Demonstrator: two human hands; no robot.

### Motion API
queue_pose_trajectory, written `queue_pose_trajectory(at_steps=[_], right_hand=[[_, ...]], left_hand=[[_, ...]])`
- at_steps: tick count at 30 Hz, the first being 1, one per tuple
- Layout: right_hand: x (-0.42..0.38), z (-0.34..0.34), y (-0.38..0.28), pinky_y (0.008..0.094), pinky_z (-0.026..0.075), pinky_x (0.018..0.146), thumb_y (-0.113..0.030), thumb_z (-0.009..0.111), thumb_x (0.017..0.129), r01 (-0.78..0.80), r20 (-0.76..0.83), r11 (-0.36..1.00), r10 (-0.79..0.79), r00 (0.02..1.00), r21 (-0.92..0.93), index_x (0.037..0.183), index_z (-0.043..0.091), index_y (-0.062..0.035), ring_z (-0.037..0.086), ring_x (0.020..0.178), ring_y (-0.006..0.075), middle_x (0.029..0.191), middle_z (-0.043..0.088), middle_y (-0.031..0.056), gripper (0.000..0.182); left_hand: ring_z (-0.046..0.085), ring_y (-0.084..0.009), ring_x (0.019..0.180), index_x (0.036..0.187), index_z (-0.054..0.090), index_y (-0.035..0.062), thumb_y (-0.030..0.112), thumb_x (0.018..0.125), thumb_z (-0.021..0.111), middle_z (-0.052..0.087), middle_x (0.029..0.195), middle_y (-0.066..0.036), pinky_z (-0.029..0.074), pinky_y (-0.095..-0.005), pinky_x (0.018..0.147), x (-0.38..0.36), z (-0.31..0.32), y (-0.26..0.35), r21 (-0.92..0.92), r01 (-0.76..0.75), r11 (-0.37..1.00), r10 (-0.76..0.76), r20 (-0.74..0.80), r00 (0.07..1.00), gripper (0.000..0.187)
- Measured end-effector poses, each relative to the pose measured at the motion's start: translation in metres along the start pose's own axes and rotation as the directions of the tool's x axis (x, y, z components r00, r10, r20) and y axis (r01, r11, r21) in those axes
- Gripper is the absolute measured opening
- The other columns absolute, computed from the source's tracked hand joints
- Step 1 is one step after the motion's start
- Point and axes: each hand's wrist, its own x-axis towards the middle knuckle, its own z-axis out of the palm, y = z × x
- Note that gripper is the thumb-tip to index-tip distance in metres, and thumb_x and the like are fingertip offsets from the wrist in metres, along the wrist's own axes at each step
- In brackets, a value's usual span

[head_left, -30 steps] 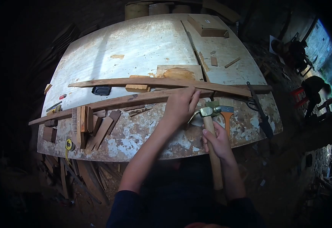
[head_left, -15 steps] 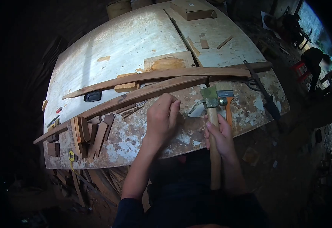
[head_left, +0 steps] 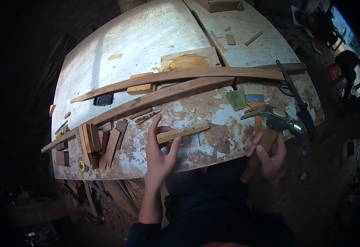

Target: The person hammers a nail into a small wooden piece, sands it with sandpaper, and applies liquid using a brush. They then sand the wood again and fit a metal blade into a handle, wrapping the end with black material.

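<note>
A short pale wood strip (head_left: 194,130) is held between the thumb and fingers of my left hand (head_left: 158,158), over the front of the worn table. Just below the strip shows a thin, nail-like sliver (head_left: 199,140). My right hand (head_left: 271,158) grips a claw hammer (head_left: 276,118) by its wooden handle at the table's front right edge. The hammer's metal head is tilted, with the claw to the left and the striking face to the right. Behind it lie a green pad (head_left: 236,100) and an orange-handled scraper or brush (head_left: 254,99), partly covered by the hammer.
Two long wooden boards (head_left: 180,77) cross the table. Offcuts (head_left: 90,144) and a yellow tape measure (head_left: 81,166) lie at left. A dark long tool resembling a gun (head_left: 295,96) rests at right. A cardboard box (head_left: 223,5) sits at the back; a person (head_left: 349,68) is far right.
My left hand has turned and moved left, and the wood strip now shows in it. My right hand has shifted right and tilted the hammer, which stood upright before.
</note>
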Motion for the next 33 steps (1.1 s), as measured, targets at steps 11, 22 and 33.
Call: queue_pose_trajectory(at_steps=[11,22,33], right_hand=[[-0.010,0.007,0.010,0.0282,0.056,0.066,-0.008,0.053,0.107,-0.341,0.299,0.937,0.307,0.904,0.070,0.170,0.016,0.0090,0.063,0.079,0.0144,0.122,0.062,0.0167,0.075],[-0.012,0.018,-0.018,0.0383,0.064,0.068,-0.009,0.063,0.101,0.053,-0.039,0.927,-0.042,0.998,0.371,0.159,0.032,0.0090,0.065,0.093,0.0257,0.127,0.055,0.0253,0.068],[0.002,0.005,-0.011,0.0249,0.055,0.055,-0.011,0.079,0.096,0.042,-0.141,0.989,-0.022,0.990,0.142,0.165,0.028,0.0021,0.073,0.073,0.0194,0.132,0.063,0.0215,0.087]], left_hand=[[0.066,-0.0131,0.070,0.136,0.070,0.0012,0.015,0.099,0.080,0.070,0.073,-0.008,0.050,-0.0290,0.068,-0.015,-0.011,-0.036,0.140,0.249,0.958,-0.245,-0.045,0.968,0.041],[0.069,-0.0169,0.079,0.130,0.071,0.0019,0.018,0.089,0.090,0.071,0.081,-0.010,0.054,-0.0327,0.075,-0.024,-0.015,-0.003,0.187,0.234,0.954,-0.243,0.027,0.970,0.048],[0.068,-0.0314,0.099,0.108,0.081,0.0019,0.020,0.078,0.096,0.070,0.111,-0.013,0.054,-0.0414,0.091,-0.028,-0.014,-0.031,0.427,-0.026,0.904,0.046,-0.037,0.998,0.037]])
